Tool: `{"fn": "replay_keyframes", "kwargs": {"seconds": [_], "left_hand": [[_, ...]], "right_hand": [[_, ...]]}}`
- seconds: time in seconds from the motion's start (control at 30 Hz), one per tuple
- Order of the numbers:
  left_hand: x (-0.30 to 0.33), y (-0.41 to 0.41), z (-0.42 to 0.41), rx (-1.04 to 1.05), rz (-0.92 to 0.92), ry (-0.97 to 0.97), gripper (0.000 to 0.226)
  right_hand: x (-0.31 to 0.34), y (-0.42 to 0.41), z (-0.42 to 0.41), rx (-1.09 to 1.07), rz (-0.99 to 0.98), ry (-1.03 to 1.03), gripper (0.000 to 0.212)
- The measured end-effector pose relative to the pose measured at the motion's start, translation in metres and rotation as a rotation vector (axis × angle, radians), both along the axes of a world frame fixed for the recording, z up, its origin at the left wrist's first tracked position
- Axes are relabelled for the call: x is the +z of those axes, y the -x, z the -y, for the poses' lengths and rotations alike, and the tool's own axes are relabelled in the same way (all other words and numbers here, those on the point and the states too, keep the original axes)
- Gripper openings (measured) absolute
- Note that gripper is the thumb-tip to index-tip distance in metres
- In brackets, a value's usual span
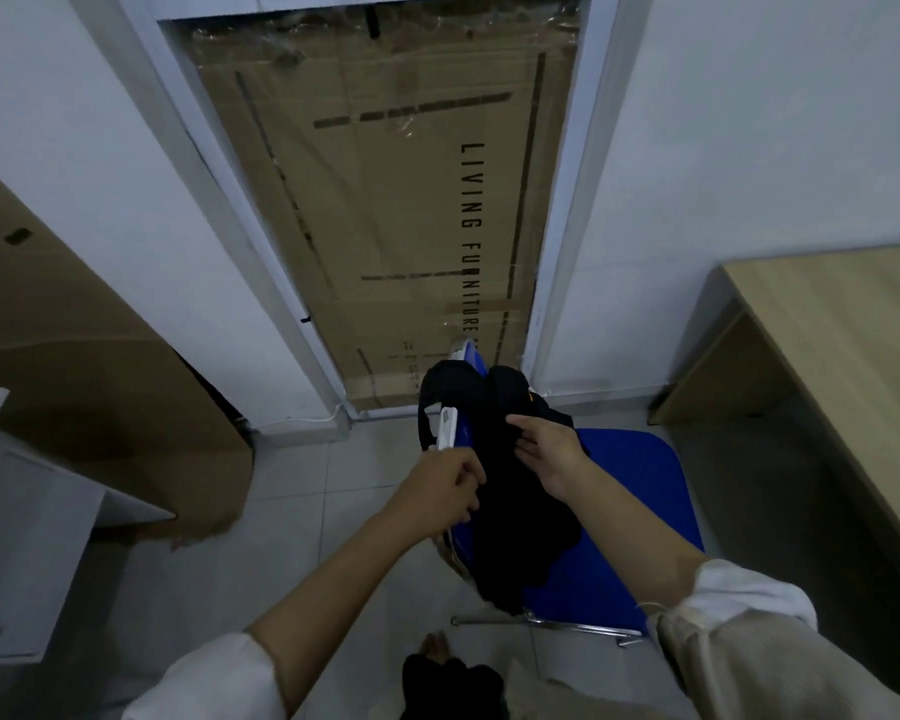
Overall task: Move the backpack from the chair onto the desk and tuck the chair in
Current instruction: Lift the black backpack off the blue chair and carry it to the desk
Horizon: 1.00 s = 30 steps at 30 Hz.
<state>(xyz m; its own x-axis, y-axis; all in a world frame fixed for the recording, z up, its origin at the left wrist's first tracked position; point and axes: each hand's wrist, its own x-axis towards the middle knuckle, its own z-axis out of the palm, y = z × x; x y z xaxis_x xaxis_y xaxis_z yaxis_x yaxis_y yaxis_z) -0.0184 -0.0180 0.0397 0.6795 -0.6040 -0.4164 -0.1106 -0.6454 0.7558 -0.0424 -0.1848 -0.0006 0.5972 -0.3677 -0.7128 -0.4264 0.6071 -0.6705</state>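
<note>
A black backpack (pixel 515 491) sits on the blue chair (pixel 630 511), propped against its backrest. The left hand (pixel 448 491) is curled closed at the bag's left edge, while the right hand (pixel 546 449) pinches the dark fabric near the top. The wooden desk (pixel 842 345) stands to the right, apart from the chair. Far ahead, a flat cardboard box (pixel 385 200) (printed "LIVING FURNITURE") fills the doorway.

Printed cardboard box (pixel 385 210) (upright in doorway)
</note>
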Motion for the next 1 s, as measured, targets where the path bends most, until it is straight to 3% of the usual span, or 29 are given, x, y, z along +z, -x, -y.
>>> {"fn": "replay_keyframes", "kwargs": {"seconds": [0.13, 0.2, 0.27, 0.4, 0.47, 0.53, 0.6, 0.7, 0.83, 0.93, 1.0], "left_hand": [[-0.004, -0.032, 0.008, 0.211, 0.241, 0.070, 0.019], [-0.011, -0.045, 0.013, 0.341, 0.268, 0.070, 0.011], [-0.015, -0.056, 0.018, 0.478, 0.144, 0.095, 0.005], [-0.028, -0.081, 0.034, 0.729, -0.365, 0.194, 0.039], [-0.030, -0.092, 0.041, 0.847, -0.621, 0.321, 0.026], [-0.031, -0.103, 0.044, 0.916, -0.709, 0.405, 0.022], [-0.031, -0.114, 0.050, 0.941, -0.637, 0.444, 0.031], [-0.030, -0.129, 0.058, 0.818, -0.291, 0.374, 0.037], [-0.025, -0.148, 0.070, 0.334, 0.085, 0.341, 0.043], [-0.019, -0.157, 0.082, 0.053, 0.214, 0.263, 0.045], [-0.016, -0.159, 0.090, -0.143, 0.203, 0.207, 0.049]], "right_hand": [[0.000, 0.002, 0.002, -0.044, 0.017, 0.002, 0.023], [0.000, 0.002, 0.001, -0.060, 0.018, -0.003, 0.023], [-0.002, 0.003, 0.000, -0.067, 0.020, 0.002, 0.022], [-0.007, 0.004, -0.004, -0.077, 0.008, 0.064, 0.020], [-0.010, 0.005, -0.007, -0.089, -0.005, 0.091, 0.019], [-0.012, 0.004, -0.010, -0.107, -0.019, 0.110, 0.017], [-0.014, 0.003, -0.012, -0.120, -0.028, 0.120, 0.015], [-0.017, 0.001, -0.016, -0.125, -0.035, 0.147, 0.014], [-0.017, -0.003, -0.020, -0.162, -0.043, 0.194, 0.019], [-0.016, -0.003, -0.023, -0.174, -0.047, 0.217, 0.017], [-0.016, -0.002, -0.025, -0.189, -0.046, 0.226, 0.016]]}}
